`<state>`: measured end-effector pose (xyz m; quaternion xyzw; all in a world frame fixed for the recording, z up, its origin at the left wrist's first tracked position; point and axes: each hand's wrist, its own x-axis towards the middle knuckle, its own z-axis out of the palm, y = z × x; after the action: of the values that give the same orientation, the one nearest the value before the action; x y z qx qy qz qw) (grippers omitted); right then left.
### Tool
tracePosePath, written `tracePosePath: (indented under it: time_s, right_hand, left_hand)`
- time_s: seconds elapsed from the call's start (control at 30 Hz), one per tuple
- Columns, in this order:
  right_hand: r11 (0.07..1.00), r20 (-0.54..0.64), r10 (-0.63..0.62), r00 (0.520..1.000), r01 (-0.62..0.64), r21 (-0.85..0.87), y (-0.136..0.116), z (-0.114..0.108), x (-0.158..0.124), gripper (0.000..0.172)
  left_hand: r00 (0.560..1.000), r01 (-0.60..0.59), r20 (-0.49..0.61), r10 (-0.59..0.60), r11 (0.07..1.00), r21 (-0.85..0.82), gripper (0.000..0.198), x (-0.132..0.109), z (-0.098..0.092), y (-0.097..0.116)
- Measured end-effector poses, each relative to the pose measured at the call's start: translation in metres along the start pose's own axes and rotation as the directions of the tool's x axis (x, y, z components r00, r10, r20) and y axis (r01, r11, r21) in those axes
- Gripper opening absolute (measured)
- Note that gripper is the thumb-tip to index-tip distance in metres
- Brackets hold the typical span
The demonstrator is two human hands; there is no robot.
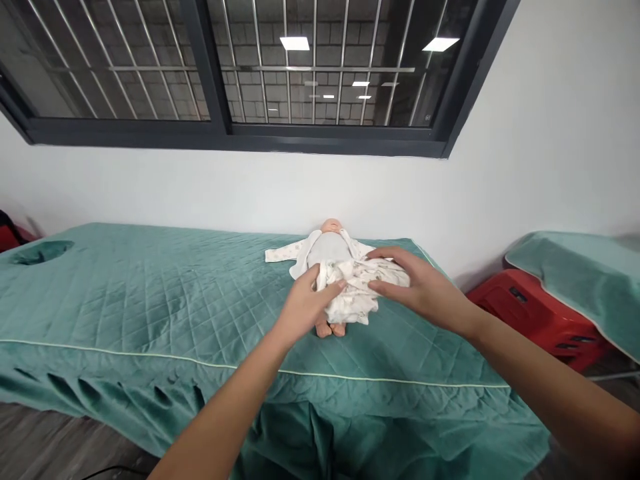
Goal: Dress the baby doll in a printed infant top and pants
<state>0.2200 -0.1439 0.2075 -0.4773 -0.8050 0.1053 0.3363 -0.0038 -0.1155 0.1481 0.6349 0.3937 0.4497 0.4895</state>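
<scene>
A baby doll [331, 227] lies on its back on the green quilted bed cover [190, 293], its head toward the wall and its feet toward me. Under and around it spreads a light baby jacket [283, 253], open at the front with one sleeve stretched to the left. Above the doll's legs, a white printed baby garment [357, 293] is bunched between my hands; its exact kind is hidden by the folds. My left hand [309, 301] pinches its left edge between thumb and fingers. On the other side, my right hand [425, 287] grips the gathered cloth.
Behind the bed rises a white wall [200, 187] with a dark-framed barred window [330, 137] above. To the right stands a red plastic stool [540, 313], partly under a green cover [575, 267]. The bed cover has a face hole [43, 252] at far left.
</scene>
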Motion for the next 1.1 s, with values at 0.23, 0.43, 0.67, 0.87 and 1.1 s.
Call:
tracePosePath:
  time_s: [0.23,0.43,0.67,0.87,1.1]
  right_hand:
    - [0.779,0.102,-0.402,0.91,0.398,-0.484,-0.016,0.0,0.013,0.025]
    - [0.855,0.002,-0.375,0.927,0.346,-0.387,-0.043,-0.011,0.031,0.014]
    - [0.979,-0.247,-0.168,0.954,0.132,-0.156,-0.09,-0.029,0.051,0.015]
    - [0.983,-0.271,-0.147,0.951,0.17,0.065,-0.116,-0.041,0.06,0.02]
    - [0.937,0.027,-0.151,0.988,0.134,0.324,-0.118,-0.076,0.047,0.032]
  left_hand:
    - [0.992,-0.12,-0.038,0.121,0.993,0.02,0.033,0.01,-0.031,0.023]
    - [0.959,-0.227,-0.106,0.264,0.935,0.273,0.044,0.004,-0.044,0.049]
    - [0.76,-0.578,-0.067,0.647,0.719,0.387,0.019,-0.021,-0.038,0.108]
    - [0.742,-0.547,-0.033,0.67,0.633,0.548,0.014,-0.021,-0.04,0.134]
    - [0.655,-0.689,-0.033,0.755,0.615,0.383,0.023,-0.027,-0.051,0.148]
